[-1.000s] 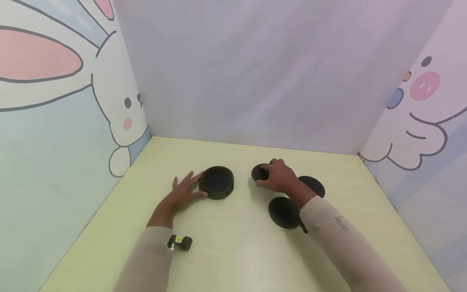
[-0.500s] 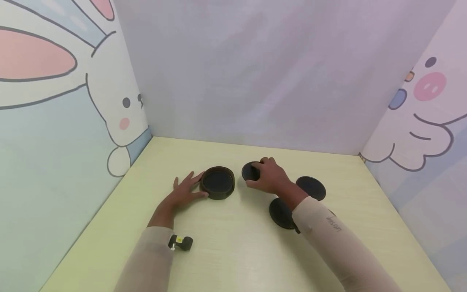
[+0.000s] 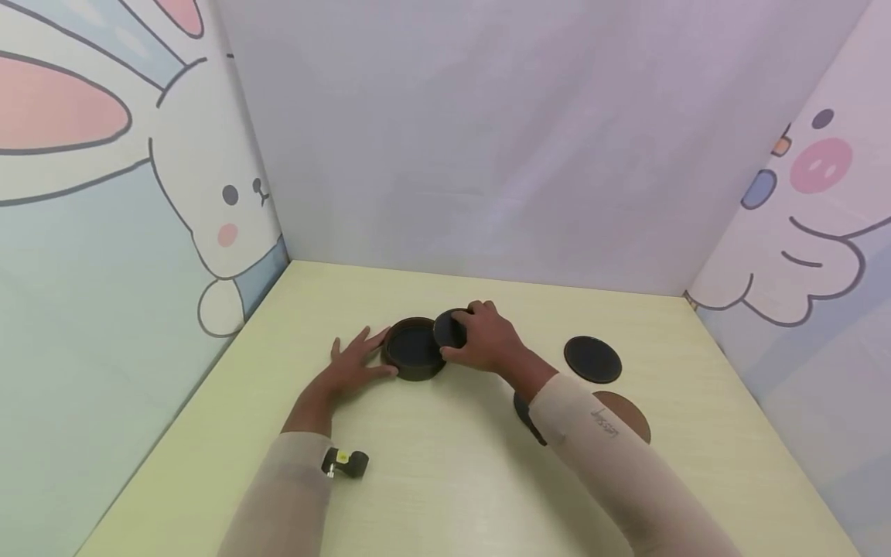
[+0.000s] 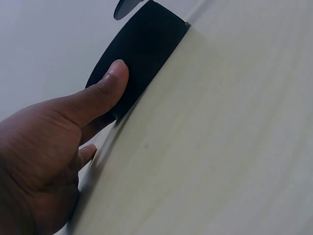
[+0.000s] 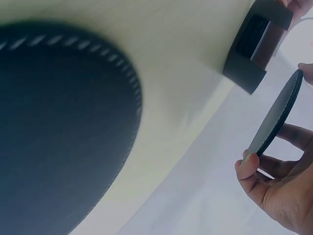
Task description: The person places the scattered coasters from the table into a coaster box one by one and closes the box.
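A dark round coaster (image 3: 448, 329) with a stitched edge tilts in my right hand (image 3: 485, 338), fingers and thumb pinching its rim. In the right wrist view this coaster (image 5: 276, 115) stands nearly edge-on. It overlaps the right rim of a round black coaster holder (image 3: 415, 370) with a brown inner wall in the head view. My left hand (image 3: 355, 367) rests at the holder's left side, fingers spread and thumb laid straight along the wall. From the left wrist, the holder's smooth outer wall (image 4: 142, 49) shows with the thumb pressed to it; a sliver of coaster (image 4: 126, 7) hangs above.
Another dark coaster (image 3: 592, 359) lies on the pale table (image 3: 431, 480) to the right. Near it are a brown disc (image 3: 626, 416) and a dark one (image 3: 524, 410), both partly hidden by the right sleeve. A plain back wall (image 3: 473, 155) and printed side walls enclose the table.
My right hand has carried the coaster leftward, from apart from the holder to over its right rim. The brown disc has come out from behind the sleeve. The left hand stays at the holder.
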Action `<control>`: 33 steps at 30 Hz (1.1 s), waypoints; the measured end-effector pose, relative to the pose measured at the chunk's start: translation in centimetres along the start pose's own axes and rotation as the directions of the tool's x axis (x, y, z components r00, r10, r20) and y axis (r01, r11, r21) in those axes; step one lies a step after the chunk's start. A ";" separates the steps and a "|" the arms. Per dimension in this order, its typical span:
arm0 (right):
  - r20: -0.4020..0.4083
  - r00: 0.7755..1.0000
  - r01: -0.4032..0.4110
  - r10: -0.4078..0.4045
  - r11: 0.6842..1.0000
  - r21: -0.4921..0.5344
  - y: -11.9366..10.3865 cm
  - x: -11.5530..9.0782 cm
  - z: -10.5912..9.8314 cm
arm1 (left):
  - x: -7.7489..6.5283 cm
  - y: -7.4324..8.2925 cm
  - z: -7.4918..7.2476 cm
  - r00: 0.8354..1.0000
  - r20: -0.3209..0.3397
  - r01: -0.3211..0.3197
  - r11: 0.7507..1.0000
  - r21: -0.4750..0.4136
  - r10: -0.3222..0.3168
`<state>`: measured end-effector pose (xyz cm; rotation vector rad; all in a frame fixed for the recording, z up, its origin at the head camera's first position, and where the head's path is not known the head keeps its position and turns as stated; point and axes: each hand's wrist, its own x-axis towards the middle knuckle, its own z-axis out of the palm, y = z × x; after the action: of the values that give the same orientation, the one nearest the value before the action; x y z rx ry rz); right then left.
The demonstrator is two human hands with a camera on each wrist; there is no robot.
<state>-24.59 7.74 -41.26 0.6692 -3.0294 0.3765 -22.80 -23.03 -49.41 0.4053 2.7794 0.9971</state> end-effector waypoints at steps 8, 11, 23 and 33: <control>0.023 1.000 0.016 -0.016 1.000 -0.019 -1.8 0.5 0.4 | 0.0 0.0 0.1 1.000 -0.005 -0.009 1.000 -0.005 0.009; 0.024 0.999 0.033 -0.032 0.999 -0.026 -2.3 0.7 0.6 | -0.1 0.1 0.1 1.000 0.002 0.000 1.000 -0.003 0.000; 0.045 0.997 0.064 -0.062 0.997 -0.049 -3.7 2.0 2.0 | -0.2 0.4 0.0 1.000 0.002 -0.008 1.000 0.010 0.008; 0.072 0.995 0.078 -0.074 0.995 -0.058 -5.4 2.4 3.1 | -0.3 0.3 0.1 1.000 0.000 -0.002 1.000 0.006 0.002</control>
<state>-24.40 1.29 -42.86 0.8069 -3.0547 0.2637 -22.43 -22.84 -49.33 0.4096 2.7829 0.9894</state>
